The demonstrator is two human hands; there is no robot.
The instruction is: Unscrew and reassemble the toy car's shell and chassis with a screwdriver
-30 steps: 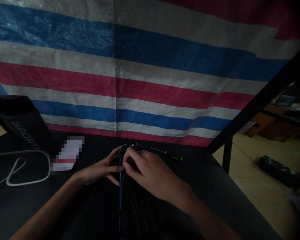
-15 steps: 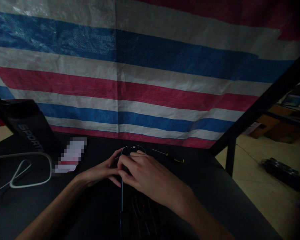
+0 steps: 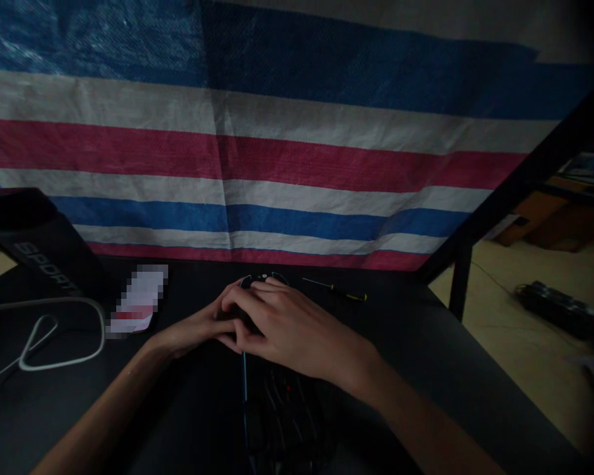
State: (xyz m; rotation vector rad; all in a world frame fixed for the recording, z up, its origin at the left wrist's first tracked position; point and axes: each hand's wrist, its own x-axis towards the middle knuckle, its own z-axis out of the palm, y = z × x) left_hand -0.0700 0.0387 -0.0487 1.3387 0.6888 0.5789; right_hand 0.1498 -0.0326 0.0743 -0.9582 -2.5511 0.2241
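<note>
A long dark device with a thin blue edge (image 3: 245, 389) lies on the black table in front of me, its far end showing just beyond my fingers. From the left, my left hand (image 3: 210, 321) grips its side, thumb stretched toward the other hand. My right hand (image 3: 289, 323) is bent over the device's upper part, fingers curled and thumb near the index finger. Whatever sits between those fingertips is hidden. Just right of the far end lies a thin screwdriver (image 3: 349, 293) with a black and yellow handle. Dark cables (image 3: 287, 409) run close to the device's near part, poorly lit.
Left on the table (image 3: 188, 396) are a phone (image 3: 138, 300) with a blurred-out screen, a white cable (image 3: 64, 363) and a black box marked SPORT (image 3: 39, 251). A striped tarp (image 3: 277, 158) hangs behind. A black frame leg (image 3: 459, 280) stands at right.
My view has tilted and shifted a little, so the tarp sits higher. The left hand has drawn closer against the right hand; both stay at the device.
</note>
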